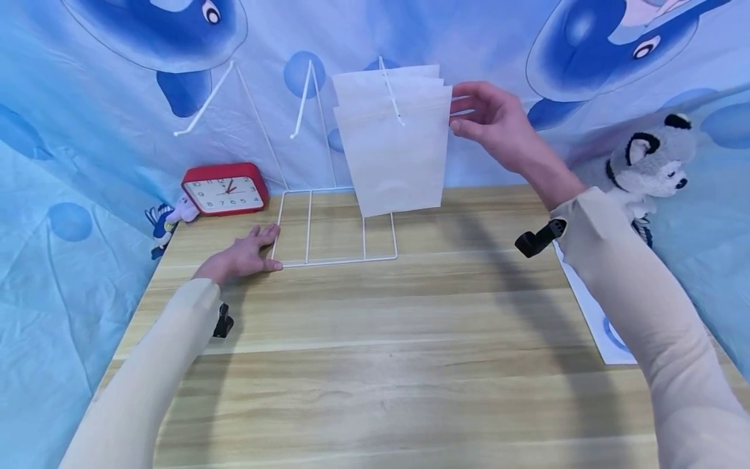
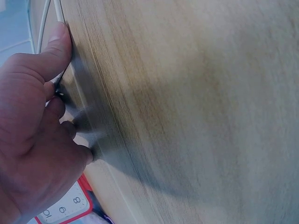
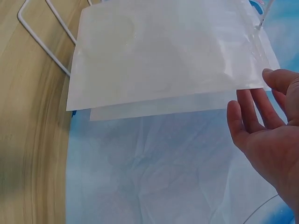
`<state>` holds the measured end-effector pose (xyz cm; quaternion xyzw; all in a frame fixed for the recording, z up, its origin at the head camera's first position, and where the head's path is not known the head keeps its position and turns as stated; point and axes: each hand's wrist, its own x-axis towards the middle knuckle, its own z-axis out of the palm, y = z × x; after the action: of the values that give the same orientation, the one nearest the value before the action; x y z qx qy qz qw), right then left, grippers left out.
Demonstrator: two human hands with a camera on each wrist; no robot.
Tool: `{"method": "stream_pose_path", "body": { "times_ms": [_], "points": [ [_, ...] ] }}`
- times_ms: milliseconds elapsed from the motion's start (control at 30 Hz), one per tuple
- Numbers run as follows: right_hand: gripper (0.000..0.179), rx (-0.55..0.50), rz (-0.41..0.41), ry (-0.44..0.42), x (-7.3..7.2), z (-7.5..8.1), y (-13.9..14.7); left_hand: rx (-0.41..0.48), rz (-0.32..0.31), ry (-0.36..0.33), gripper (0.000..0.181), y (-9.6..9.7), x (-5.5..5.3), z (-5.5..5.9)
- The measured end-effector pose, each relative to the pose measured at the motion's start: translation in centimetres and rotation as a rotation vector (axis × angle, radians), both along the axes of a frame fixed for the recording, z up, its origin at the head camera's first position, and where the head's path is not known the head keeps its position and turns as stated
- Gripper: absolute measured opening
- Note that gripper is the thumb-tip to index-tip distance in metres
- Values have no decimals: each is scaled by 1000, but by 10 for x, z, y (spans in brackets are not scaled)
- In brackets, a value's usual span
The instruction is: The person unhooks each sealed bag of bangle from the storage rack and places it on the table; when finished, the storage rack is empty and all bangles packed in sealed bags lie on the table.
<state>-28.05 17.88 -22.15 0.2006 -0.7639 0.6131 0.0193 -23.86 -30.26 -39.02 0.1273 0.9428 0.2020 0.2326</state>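
Observation:
A white wire display rack stands at the back of the table with long prongs slanting forward. Several flat white packets hang one behind another on its right prong. My right hand is at their upper right edge; in the right wrist view, its fingers reach behind the edge, thumb in front, loosely spread. Over the rack's front left base corner lies my left hand, fingers spread, thumb along the front wire. In the left wrist view, the thumb lies against the wire, the other fingertips lower down.
A red alarm clock stands left of the rack, beside a small plush toy. A grey and white plush dog sits at the right, near a white sheet partly under my right sleeve. Blue patterned cloth hangs behind.

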Motion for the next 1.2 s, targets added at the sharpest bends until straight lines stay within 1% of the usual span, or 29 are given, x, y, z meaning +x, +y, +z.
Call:
{"method": "stream_pose_path", "body": {
  "times_ms": [133, 200, 300, 400, 500, 600, 733, 867, 1000, 1200],
  "points": [
    [42, -75, 10, -17, -5, 0, -6, 4, -1, 3, 97, 0, 0, 2],
    [42, -95, 10, -33, -6, 0, -10, 5, -5, 7, 97, 0, 0, 1],
    [42, -94, 14, -70, -7, -3, -14, 1, -2, -6, 96, 0, 3, -4],
    [41, -44, 5, -86, -6, 1, -17, -2, -6, 0, 96, 2, 2, -3],
    [41, -28, 16, -101, -6, 7, -19, 1, -14, 20, 95, 3, 1, 3],
    [40, -77, 64, -135, -7, 9, -22, -3, -21, 28, 94, 2, 0, 5],
    [38, -225, 167, -212, -11, 8, -28, -7, -14, 8, 95, 1, 1, 4],
    [35, -316, 249, -246, -13, 7, -30, -16, -5, -2, 95, 2, 1, 5],
    [33, -336, 286, -231, -17, 7, -31, -20, -5, 5, 94, 3, 0, 5],
    [31, -323, 312, -245, -19, 5, -33, -12, 5, -3, 96, 2, 0, 4]
  ]
}}
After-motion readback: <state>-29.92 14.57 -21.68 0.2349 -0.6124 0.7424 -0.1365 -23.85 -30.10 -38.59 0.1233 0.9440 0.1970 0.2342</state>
